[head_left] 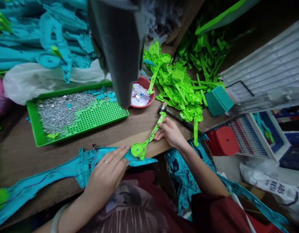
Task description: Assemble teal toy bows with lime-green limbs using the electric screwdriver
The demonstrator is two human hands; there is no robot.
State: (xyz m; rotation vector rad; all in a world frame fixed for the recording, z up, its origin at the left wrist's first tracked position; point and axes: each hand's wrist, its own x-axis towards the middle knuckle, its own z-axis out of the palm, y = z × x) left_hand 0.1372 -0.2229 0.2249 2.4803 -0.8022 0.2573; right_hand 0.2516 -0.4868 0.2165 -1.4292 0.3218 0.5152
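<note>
Thumb and fingers of a worker's right hand [171,132] pinch the slim arm of a lime-green plastic part [147,142], its round end over a long turquoise piece [85,163] at the near edge of the bench [76,139], where the left hand [108,171] lies with fingers outstretched. Beyond sit a hammer [181,121], a green tray [103,111] of small metal pieces and a heap of green parts [178,77].
</note>
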